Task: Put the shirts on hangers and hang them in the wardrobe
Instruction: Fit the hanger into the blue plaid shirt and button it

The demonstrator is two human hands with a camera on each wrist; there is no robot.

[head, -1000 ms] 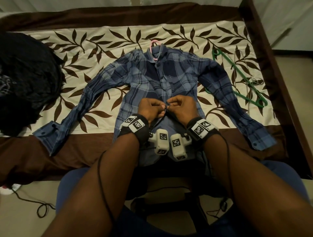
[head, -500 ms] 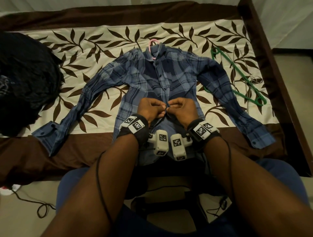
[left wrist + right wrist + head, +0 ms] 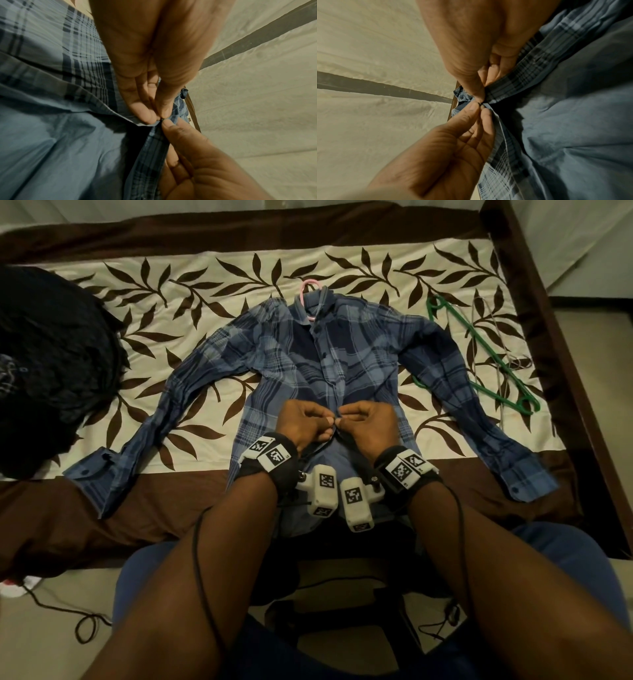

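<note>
Two hands meet at the middle of the shirt's front: the left hand (image 3: 303,426) has thumb and forefinger curled to pinch one edge of the placket, and the right hand (image 3: 368,426) pinches the facing edge, their fingertips (image 3: 150,115) touching at a small dark button between them. In the wrist views the plaid edges are drawn together at that pinch, while below it the front gapes and shows the plain blue inner cloth. The blue plaid shirt (image 3: 291,350) lies face up on the bed (image 3: 205,289), sleeves spread out to both sides, its hem hanging over the near edge toward the person's lap. A pink hanger (image 3: 310,285) sits inside the collar, its hook poking out above. To the right of the shirt, just beside the sleeve, a green hanger (image 3: 479,344) lies on the leaf-patterned cover with thin wire hangers (image 3: 496,378) across it. A heap of dark clothing (image 3: 44,364) rests at the left side of the bed.
</note>
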